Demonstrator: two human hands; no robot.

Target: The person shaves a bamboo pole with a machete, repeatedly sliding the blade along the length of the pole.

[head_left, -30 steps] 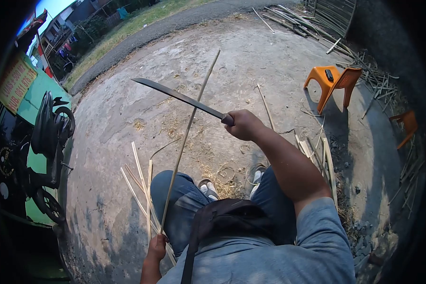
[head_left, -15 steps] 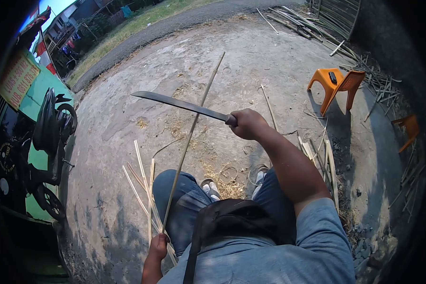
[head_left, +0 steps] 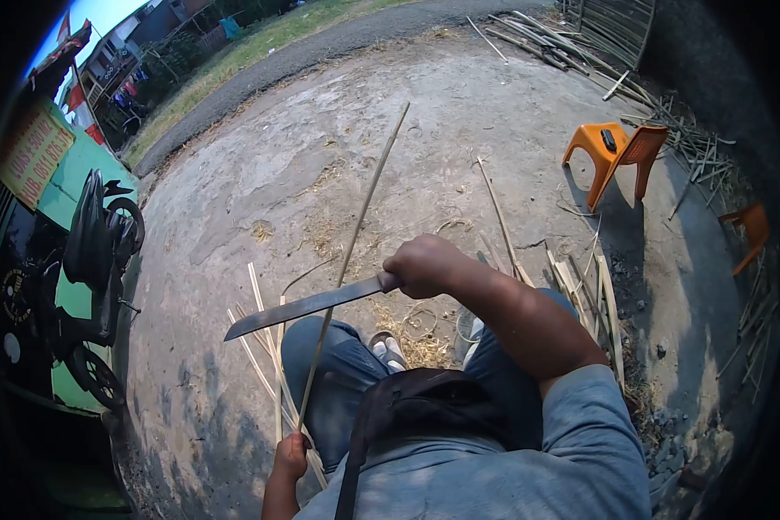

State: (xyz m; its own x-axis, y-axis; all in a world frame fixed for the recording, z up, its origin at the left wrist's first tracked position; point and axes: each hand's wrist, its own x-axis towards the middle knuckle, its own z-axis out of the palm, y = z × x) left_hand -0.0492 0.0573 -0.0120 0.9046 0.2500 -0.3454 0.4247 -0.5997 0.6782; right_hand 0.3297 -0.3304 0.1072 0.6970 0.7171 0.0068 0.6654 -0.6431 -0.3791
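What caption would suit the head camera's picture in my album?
Right hand holding a long knife across a thin stick gripped in the left hand.

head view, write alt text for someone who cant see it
A person's right hand holds a long knife across a thin stick gripped in the left hand. An orange chair stands farther off, to the right.

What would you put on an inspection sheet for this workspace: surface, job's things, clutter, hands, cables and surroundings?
Surface: rough, patchy concrete ground, partly shaded.
Job's things: machete crosses in front of the long strip; cannot tell whether they touch.
Clutter: shavings on the ground; pale strips at left and right.
Hands: left hand grips the long strip; right hand grips the machete.
Cables: nothing seen.
Surroundings: orange chair at right, dark object on its seat; motorcycle at left.
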